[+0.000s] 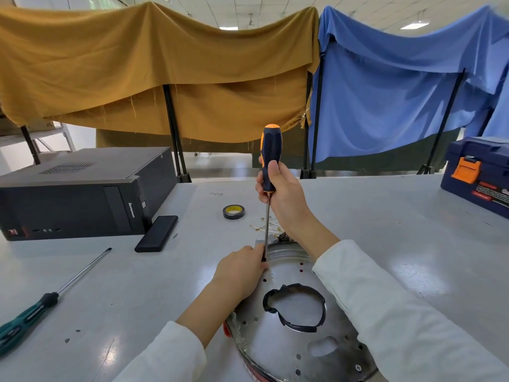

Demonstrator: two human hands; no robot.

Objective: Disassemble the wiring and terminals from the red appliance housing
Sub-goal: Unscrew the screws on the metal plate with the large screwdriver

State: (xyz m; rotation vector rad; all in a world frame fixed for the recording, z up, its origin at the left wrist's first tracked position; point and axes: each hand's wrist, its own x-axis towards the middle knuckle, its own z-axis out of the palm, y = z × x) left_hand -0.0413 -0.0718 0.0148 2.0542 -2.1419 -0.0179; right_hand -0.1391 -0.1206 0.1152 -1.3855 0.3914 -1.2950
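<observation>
1. The right hand (283, 194) has its grip closed around the blue-and-orange handle of a screwdriver (269, 172), held upright with the shaft pointing down.
2. The left hand (242, 268) pinches the lower end of that shaft, its fingers resting on the far left edge of the metal plate (292, 346).
3. This round silver plate, pierced with holes and one large opening edged with black tape, covers the red appliance housing (226, 330), which lies on the bench (137, 285) at the near centre; only a sliver of red shows at its left rim.
4. Just beyond the plate lie thin pale wires (271, 226) with small terminals.
5. A roll of black tape (233, 211) sits further back.
6. A teal-handled screwdriver (41, 307) lies at near left.
7. A black desktop computer (80, 191) stands at far left, a flat black device (157, 233) beside it.
8. A blue toolbox (479, 172) is at far right.
</observation>
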